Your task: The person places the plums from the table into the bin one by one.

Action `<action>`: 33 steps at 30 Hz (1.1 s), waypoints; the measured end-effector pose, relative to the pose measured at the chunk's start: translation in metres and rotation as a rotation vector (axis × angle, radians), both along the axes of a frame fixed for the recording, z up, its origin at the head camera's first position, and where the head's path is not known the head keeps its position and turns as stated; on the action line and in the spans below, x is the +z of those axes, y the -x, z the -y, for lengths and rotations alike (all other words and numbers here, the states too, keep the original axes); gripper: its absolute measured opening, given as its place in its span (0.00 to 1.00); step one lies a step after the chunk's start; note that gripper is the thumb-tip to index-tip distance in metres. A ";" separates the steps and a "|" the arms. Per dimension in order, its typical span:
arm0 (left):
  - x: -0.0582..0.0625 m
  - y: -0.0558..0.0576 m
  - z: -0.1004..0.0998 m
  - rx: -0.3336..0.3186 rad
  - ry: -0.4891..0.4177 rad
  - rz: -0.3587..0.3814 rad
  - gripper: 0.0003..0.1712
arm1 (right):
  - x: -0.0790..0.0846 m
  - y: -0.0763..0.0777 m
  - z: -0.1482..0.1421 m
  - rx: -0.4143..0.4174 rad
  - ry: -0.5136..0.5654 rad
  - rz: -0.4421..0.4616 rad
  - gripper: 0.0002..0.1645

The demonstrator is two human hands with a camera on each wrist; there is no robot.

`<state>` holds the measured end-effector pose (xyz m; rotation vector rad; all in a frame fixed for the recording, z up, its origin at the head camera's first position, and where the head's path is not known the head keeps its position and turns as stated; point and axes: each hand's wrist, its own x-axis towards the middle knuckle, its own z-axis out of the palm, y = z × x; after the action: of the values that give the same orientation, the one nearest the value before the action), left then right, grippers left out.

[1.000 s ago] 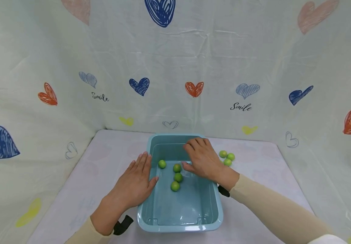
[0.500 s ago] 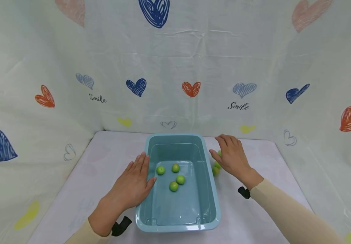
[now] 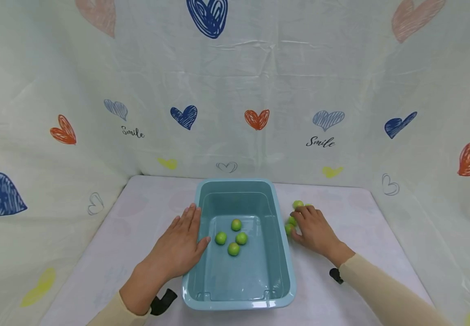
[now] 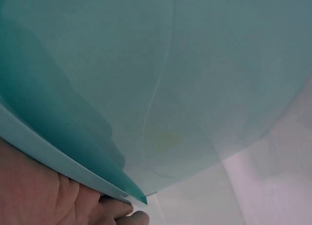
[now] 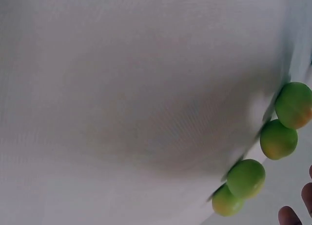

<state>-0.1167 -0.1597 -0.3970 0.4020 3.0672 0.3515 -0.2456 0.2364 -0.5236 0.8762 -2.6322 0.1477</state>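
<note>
A light blue plastic bin [image 3: 239,304] stands on the table, and several small round green fruits [image 3: 233,249] lie on its floor. My left hand [image 3: 179,246] rests flat along the bin's left rim, fingers straight and pointing away from me. In the left wrist view, its palm lies along the rim [image 4: 63,161]. Outside the bin's right wall, my right hand [image 3: 316,231] reaches low over several more green fruits [image 3: 297,204], thumb and fingers spread around the nearer ones. The right wrist view has these fruits [image 5: 246,178] in a row, with fingertips [image 5: 288,216] just beyond, apart from them.
The table [image 3: 361,226] is covered by a pale cloth. Behind and at both sides hangs a white curtain [image 3: 292,90] printed with hearts and words. Dark wrist straps [image 3: 163,302] show below the hands.
My right hand has moved from above the bin out to the right and down to the fruits beside it. Fruits inside the bin have rolled a little. The left hand stays put.
</note>
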 end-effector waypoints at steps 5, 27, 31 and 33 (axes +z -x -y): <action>-0.001 0.000 0.000 -0.004 -0.002 -0.004 0.47 | -0.006 -0.003 0.002 0.019 -0.029 0.002 0.23; -0.002 0.000 0.001 -0.010 -0.025 -0.008 0.47 | -0.019 -0.006 0.005 -0.005 -0.068 0.014 0.27; -0.002 0.000 0.002 -0.010 -0.024 -0.009 0.47 | -0.019 -0.006 0.008 -0.012 -0.060 0.005 0.25; -0.001 -0.001 0.002 -0.009 -0.026 -0.006 0.47 | -0.021 -0.005 0.009 -0.007 -0.056 -0.010 0.26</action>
<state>-0.1161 -0.1614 -0.3982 0.4192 3.0687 0.3909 -0.2402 0.2275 -0.5443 0.8834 -2.6417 0.0684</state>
